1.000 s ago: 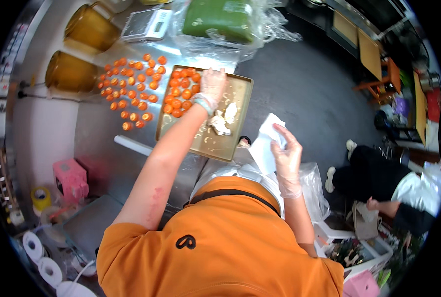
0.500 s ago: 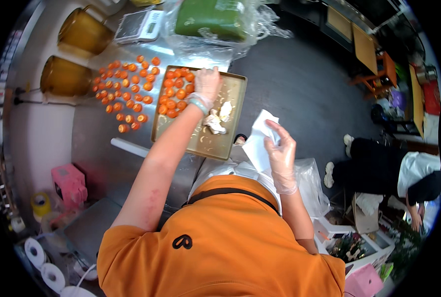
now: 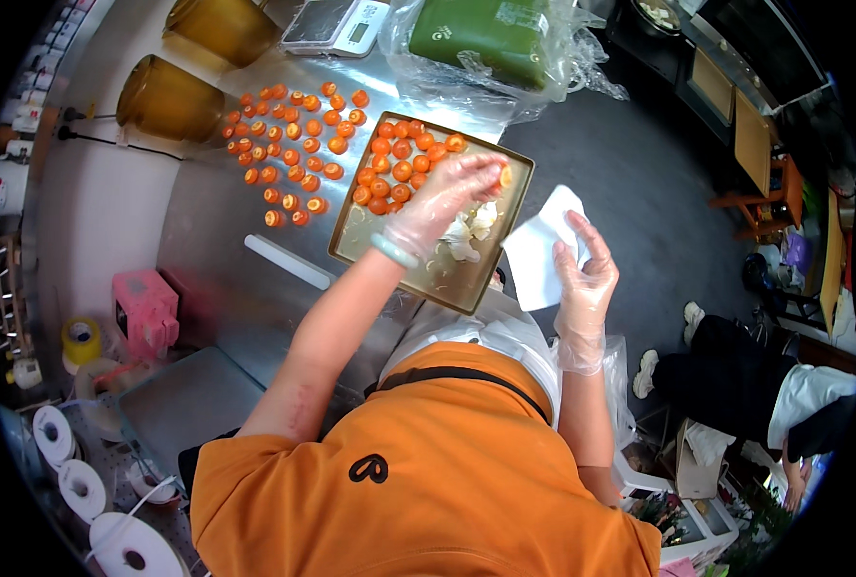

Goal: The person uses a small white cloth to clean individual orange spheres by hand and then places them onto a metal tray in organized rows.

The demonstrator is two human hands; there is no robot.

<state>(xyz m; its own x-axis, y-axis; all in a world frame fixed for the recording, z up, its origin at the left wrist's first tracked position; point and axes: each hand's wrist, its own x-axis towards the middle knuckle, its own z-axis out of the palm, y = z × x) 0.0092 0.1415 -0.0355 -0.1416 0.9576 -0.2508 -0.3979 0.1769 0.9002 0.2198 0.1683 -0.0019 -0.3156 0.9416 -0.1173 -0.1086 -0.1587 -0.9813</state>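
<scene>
My left hand [image 3: 439,199], in a clear disposable glove, is over the baking tray [image 3: 355,248]. Its fingertips pinch a small orange fruit [image 3: 505,177] with a pale end, like a peeled mandarin. Below them, several more round orange fruits [image 3: 402,149] sit together in the tray's far left part. Crumpled white tissue [image 3: 459,237] and thin pale shreds lie on the tray's right side. Also gloved, my right hand [image 3: 586,279] holds a white paper towel [image 3: 537,252] between thumb and fingers, just right of the tray.
Left of the tray, many orange fruits [image 3: 293,132] with pale ends stand on the metal table [image 3: 207,216]. A white bar [image 3: 289,261] lies nearer. Behind are a kitchen scale [image 3: 335,27], amber jugs [image 3: 168,99] and a plastic-wrapped green block [image 3: 481,38]. Another person [image 3: 726,385] is at the right.
My left hand has lifted from the fruits at the tray's far side and moved right, now with a fruit in its fingertips. My right hand keeps the paper towel. The whole view has shifted.
</scene>
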